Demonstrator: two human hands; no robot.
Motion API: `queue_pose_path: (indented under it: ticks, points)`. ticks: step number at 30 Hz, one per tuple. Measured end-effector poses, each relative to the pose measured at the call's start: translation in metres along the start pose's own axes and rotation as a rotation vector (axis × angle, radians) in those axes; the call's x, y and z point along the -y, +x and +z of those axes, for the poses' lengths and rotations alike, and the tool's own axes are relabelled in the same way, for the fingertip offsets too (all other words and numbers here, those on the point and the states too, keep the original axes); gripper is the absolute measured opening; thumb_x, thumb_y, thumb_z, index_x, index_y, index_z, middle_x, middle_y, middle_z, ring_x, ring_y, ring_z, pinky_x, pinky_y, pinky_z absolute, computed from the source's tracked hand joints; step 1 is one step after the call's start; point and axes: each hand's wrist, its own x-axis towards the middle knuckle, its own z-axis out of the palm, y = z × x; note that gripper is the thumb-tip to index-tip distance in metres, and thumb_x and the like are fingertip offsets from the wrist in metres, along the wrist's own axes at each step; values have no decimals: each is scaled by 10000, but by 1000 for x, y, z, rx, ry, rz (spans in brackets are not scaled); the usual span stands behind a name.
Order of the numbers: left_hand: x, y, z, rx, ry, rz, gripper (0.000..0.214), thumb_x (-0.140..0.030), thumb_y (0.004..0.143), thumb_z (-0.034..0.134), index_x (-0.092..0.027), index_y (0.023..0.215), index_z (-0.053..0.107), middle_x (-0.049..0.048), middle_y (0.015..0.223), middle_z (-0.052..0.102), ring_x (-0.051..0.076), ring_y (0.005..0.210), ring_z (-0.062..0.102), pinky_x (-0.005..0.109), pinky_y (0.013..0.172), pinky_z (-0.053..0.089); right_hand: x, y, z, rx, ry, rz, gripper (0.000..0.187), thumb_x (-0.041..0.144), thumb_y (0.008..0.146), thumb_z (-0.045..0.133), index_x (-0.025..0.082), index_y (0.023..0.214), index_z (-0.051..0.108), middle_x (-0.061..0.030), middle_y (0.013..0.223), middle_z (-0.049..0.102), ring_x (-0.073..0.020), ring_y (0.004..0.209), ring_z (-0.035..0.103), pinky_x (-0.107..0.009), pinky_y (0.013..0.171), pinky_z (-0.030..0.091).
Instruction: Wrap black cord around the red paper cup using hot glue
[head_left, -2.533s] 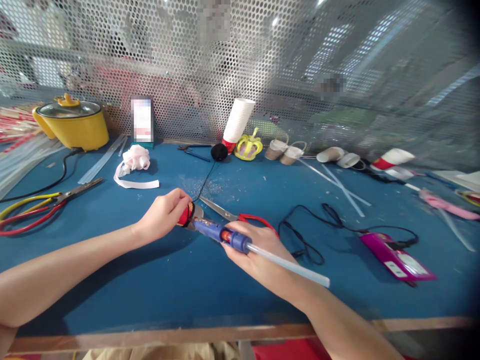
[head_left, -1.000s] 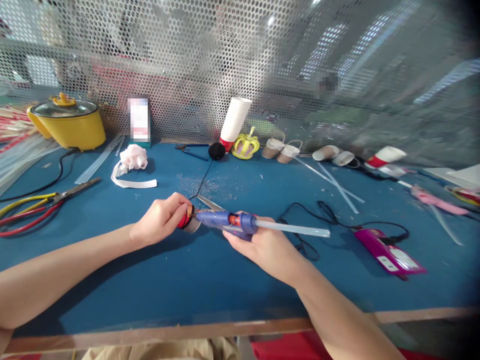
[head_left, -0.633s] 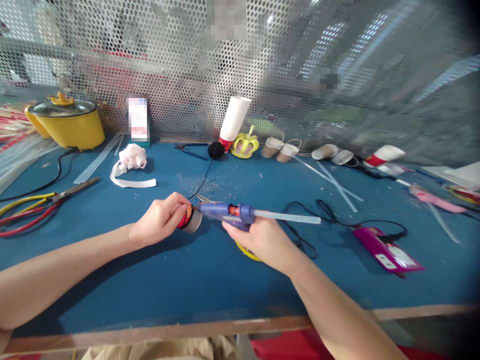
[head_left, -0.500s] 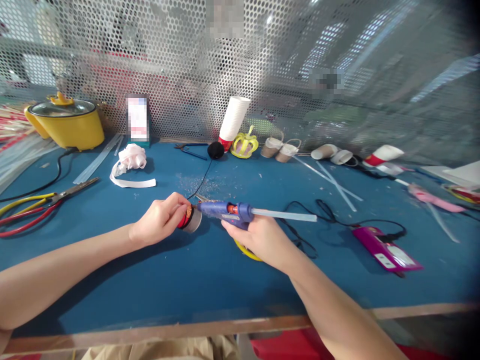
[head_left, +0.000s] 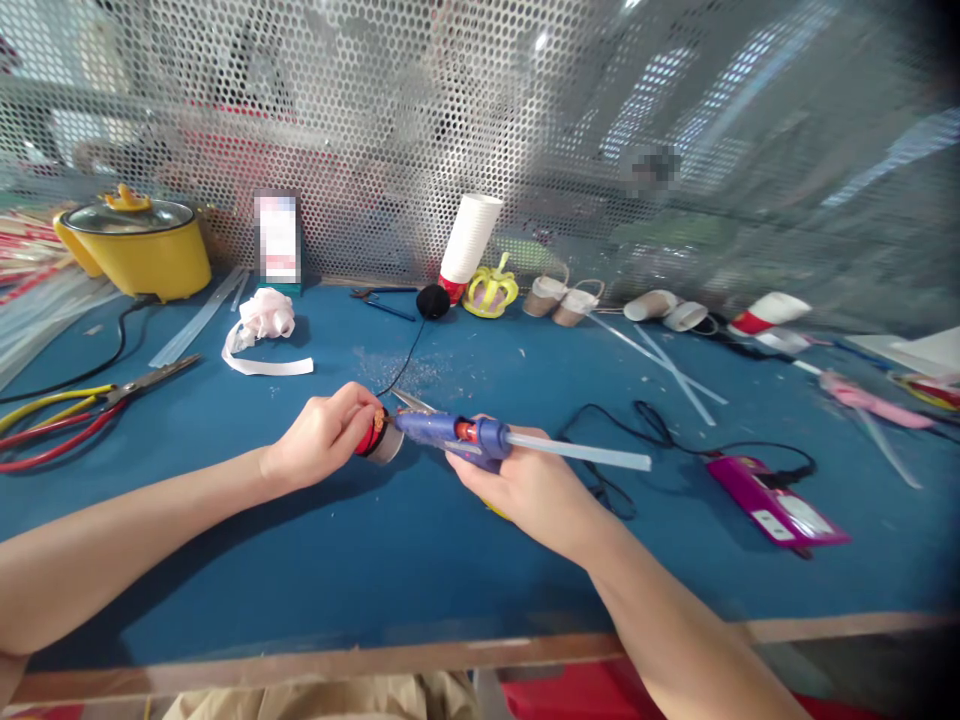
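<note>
My left hand [head_left: 319, 442] is closed around a small red and white paper cup [head_left: 388, 447] tilted on its side. A dark band and an orange ornament show on the cup near my fingertips. My right hand [head_left: 536, 482] grips a blue hot glue gun [head_left: 431, 431], its nozzle pointing left at the ornament, seemingly touching or very near it. A clear glue stick [head_left: 592, 454] sticks out of the gun's rear. Under the gun lie scissors [head_left: 411, 401], mostly hidden by it and my right hand. A black ball of yarn [head_left: 433, 302] trails a strand toward the cup.
Behind stands a perforated metal panel [head_left: 360, 130]. Pliers [head_left: 112, 402], crumpled white ribbon [head_left: 266, 315] and a yellow electric pot [head_left: 146, 255] are on the left. Stacked paper cups [head_left: 471, 240] and small baskets [head_left: 574, 306] line the back. A purple box [head_left: 776, 505] with cords lies right.
The rear of the glue gun and its stick have swung slightly down and right, with my right hand shifting too. My left hand and the cup stay nearly still.
</note>
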Motion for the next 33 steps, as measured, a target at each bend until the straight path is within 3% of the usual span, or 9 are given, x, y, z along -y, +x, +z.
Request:
queue_pose_path:
  ticks: [7, 21, 26, 33]
  points:
    - [-4, 3, 0, -18, -12, -99, 212, -272, 859, 356, -151, 860, 529, -7, 648, 605, 91, 536, 513, 191, 510, 391, 14, -5, -5, -13, 25, 23, 122, 203, 773, 508, 192, 654, 484, -3, 623, 573, -120, 528, 512, -227, 517, 381]
    - [-3, 4, 2, -23, -35, -116, 203, -271, 860, 352, -160, 852, 522, -17, 625, 600, 95, 534, 511, 200, 530, 390, 24, -7, -10, 52, 67, -3, 97, 146, 766, 480, 193, 683, 495, 5, 646, 593, -113, 548, 534, -220, 534, 399]
    - [-4, 3, 1, -17, -34, -121, 201, -270, 861, 352, -161, 853, 520, -20, 621, 601, 94, 534, 510, 200, 534, 393, 24, -8, -9, 72, 64, -17, 71, 153, 772, 476, 187, 723, 515, -8, 668, 607, -127, 577, 552, -231, 568, 421]
    - [-4, 3, 1, -12, -13, -128, 213, -283, 858, 355, -154, 865, 525, -8, 646, 601, 99, 544, 512, 202, 522, 387, 10, -4, -5, 1, 18, -16, 66, 189, 770, 510, 187, 707, 530, -17, 662, 607, -136, 584, 558, -226, 543, 405]
